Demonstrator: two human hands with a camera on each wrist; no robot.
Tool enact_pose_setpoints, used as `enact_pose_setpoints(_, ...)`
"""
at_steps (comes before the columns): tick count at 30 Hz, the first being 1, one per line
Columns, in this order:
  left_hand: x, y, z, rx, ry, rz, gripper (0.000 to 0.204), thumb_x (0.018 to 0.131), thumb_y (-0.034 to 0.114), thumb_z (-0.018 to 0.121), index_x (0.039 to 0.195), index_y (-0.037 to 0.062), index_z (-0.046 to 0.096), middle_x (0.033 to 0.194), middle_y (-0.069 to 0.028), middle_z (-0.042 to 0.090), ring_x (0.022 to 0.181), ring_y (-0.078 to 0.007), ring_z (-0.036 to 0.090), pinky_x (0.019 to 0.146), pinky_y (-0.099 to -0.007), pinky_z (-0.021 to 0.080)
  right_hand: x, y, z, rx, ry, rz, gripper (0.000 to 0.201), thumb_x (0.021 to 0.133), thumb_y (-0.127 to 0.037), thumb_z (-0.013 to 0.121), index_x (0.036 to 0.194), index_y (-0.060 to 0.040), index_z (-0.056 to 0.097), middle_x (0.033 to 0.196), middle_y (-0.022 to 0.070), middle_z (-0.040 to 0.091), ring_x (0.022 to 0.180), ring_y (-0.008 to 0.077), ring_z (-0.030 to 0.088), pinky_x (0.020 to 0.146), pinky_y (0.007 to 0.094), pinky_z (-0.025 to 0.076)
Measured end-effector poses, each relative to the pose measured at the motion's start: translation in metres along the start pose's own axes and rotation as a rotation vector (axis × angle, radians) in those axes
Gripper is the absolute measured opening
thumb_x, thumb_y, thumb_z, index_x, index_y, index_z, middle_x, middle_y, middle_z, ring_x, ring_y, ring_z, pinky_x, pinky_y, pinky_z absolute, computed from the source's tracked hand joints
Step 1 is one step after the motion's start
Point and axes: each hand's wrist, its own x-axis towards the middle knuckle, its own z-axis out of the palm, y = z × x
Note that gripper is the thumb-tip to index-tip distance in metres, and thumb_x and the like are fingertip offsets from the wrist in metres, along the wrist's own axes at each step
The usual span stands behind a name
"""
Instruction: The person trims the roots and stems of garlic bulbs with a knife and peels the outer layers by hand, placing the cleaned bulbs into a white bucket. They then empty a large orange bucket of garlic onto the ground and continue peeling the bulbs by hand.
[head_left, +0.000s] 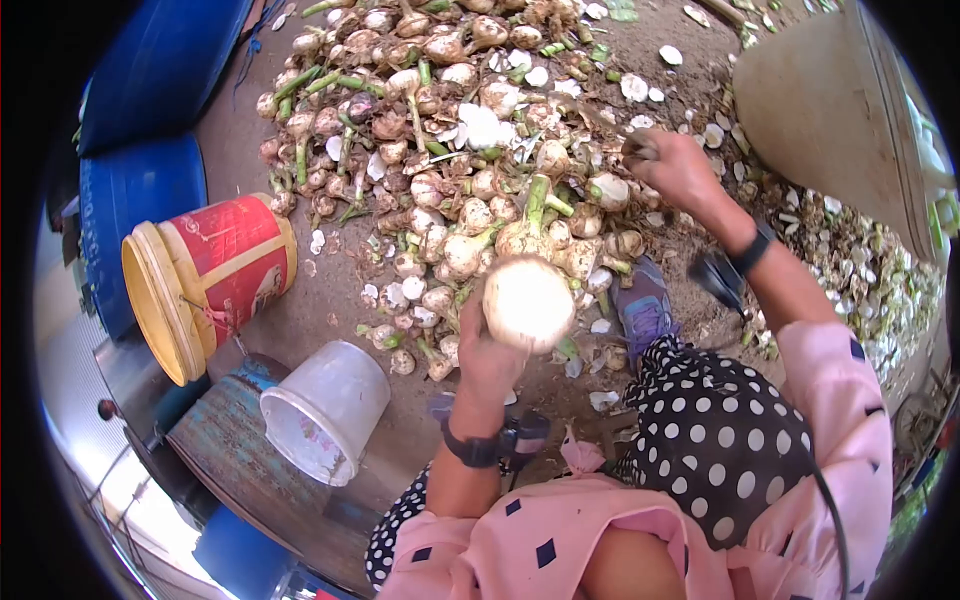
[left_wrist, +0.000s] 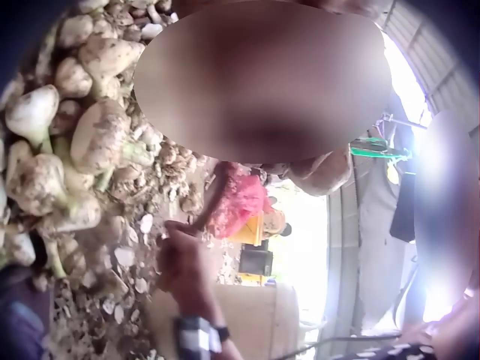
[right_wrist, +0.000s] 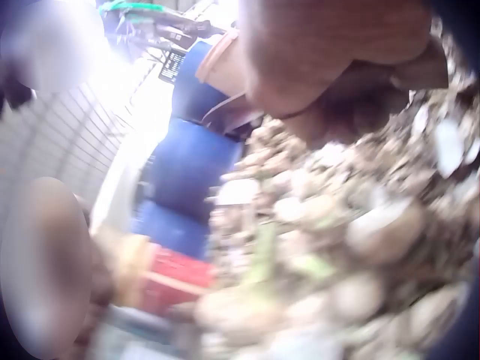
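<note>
My left hand (head_left: 488,355) grips a large onion-like bulb (head_left: 530,305), whose broad, round white cut face is turned up to the head camera. Off to the right, over the edge of the heap, my right hand (head_left: 682,175) holds a knife (head_left: 610,122) by its handle, the thin blade pointing up and left, away from the held bulb. Beneath both hands lies a heap of soil-streaked bulbs (head_left: 465,215), several with green stem stubs. White cut slices (head_left: 485,128) are scattered on it. Blur hides the blade's detail in the right wrist view.
A red and yellow bucket (head_left: 235,265) lies tipped on the left, near a white bucket (head_left: 335,400). Blue barrels (head_left: 140,210) stand behind them. At the right is a large beige tub (head_left: 830,125), with trimmings (head_left: 860,290) spread around it. A shoe (head_left: 645,310) rests beside the heap.
</note>
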Motion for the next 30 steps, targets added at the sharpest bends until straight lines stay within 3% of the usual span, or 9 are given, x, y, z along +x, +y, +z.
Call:
enact_pose_setpoints(2,0.021,0.007,-0.005,0.58,-0.039,-0.078,0.056,0.07,-0.003,0.06,0.125,-0.0007,0.05,0.117,-0.0137,0.059,0.103,-0.0225,0.06,0.091,-0.0324,0.048,-0.028,-0.037,-0.001,0.605,-0.084,-0.07,0.024,0.083,-0.017,0.062,0.103,-0.0035,0.061,0.075,0.0063,0.065,0.065,0.0114,0.062,0.058,0.0237,0.049)
enact_pose_setpoints(4,0.046,0.002,-0.009,1.377,-0.312,0.31,0.072,0.066,0.007,0.07,0.133,0.008,0.045,0.118,-0.0114,0.052,0.095,-0.0254,0.053,0.092,-0.0379,0.042,-0.038,-0.048,0.011,0.944,-0.43,-0.039,0.033,0.086,-0.019,0.062,0.113,-0.0018,0.057,0.085,0.0068,0.065,0.069,0.0118,0.063,0.06,0.0227,0.049)
enact_pose_setpoints(7,0.046,-0.016,0.007,1.209,0.026,0.341,0.061,0.076,0.007,0.065,0.132,0.0058,0.044,0.127,-0.012,0.046,0.098,-0.0248,0.056,0.087,-0.0383,0.047,-0.042,-0.051,0.026,1.128,-0.482,0.012,0.032,0.084,-0.014,0.063,0.112,-0.0012,0.058,0.092,0.0061,0.065,0.077,0.0125,0.063,0.064,0.0229,0.05)
enact_pose_setpoints(8,0.039,-0.019,0.011,0.646,0.215,0.105,0.052,0.081,0.008,0.061,0.131,0.0049,0.044,0.126,-0.0119,0.048,0.098,-0.0238,0.057,0.083,-0.038,0.05,-0.049,-0.054,0.022,1.125,-0.487,0.062,0.031,0.083,-0.012,0.063,0.112,-0.0009,0.059,0.095,0.0057,0.065,0.08,0.0126,0.062,0.067,0.0232,0.05)
enact_pose_setpoints(9,0.035,-0.02,0.014,0.07,0.38,-0.128,0.043,0.087,0.008,0.056,0.129,0.0041,0.044,0.125,-0.0117,0.05,0.099,-0.0227,0.059,0.078,-0.0378,0.053,-0.047,-0.049,0.04,1.019,-0.307,-0.107,0.03,0.082,-0.014,0.066,0.11,-0.0028,0.061,0.088,0.0043,0.066,0.062,0.0084,0.058,0.054,0.0221,0.049)
enact_pose_setpoints(16,0.037,-0.002,-0.004,0.443,0.314,-0.408,0.022,0.092,0.016,0.049,0.107,0.0028,0.06,0.105,-0.0098,0.063,0.093,-0.0174,0.062,0.063,-0.0331,0.054,-0.044,-0.057,0.032,0.17,0.041,-0.617,0.021,0.075,-0.006,0.062,0.094,-0.0129,0.066,0.079,0.0052,0.066,0.066,0.0235,0.065,0.059,0.0326,0.051)
enact_pose_setpoints(24,0.035,0.013,0.005,1.025,0.122,0.183,0.029,0.08,0.018,0.069,0.104,0.003,0.064,0.099,-0.0091,0.06,0.087,-0.0203,0.06,0.083,-0.0323,0.05,0.015,-0.024,0.032,-0.213,0.168,-0.43,0.012,0.08,-0.017,0.058,0.09,-0.0158,0.066,0.074,0.0074,0.064,0.068,0.0244,0.065,0.062,0.0383,0.054)
enact_pose_setpoints(28,0.051,-0.024,-0.016,2.019,-0.214,0.236,0.057,0.082,0.019,0.063,0.134,0.0108,0.042,0.129,-0.0228,0.041,0.121,-0.0345,0.042,0.103,-0.0466,0.033,0.057,-0.055,0.035,-0.241,0.296,-0.509,0.026,0.081,-0.026,0.068,0.103,-0.0121,0.066,0.091,0.0077,0.068,0.072,0.0232,0.067,0.066,0.0341,0.055)
enact_pose_setpoints(30,0.062,-0.04,-0.032,1.941,-0.169,0.233,0.071,0.082,0.021,0.063,0.143,0.0153,0.027,0.136,-0.0238,0.035,0.13,-0.0382,0.029,0.108,-0.0506,0.024,0.09,-0.075,0.049,-0.338,0.376,-0.583,0.033,0.08,-0.027,0.067,0.11,-0.0131,0.062,0.089,0.0096,0.066,0.071,0.0249,0.066,0.063,0.0358,0.054)
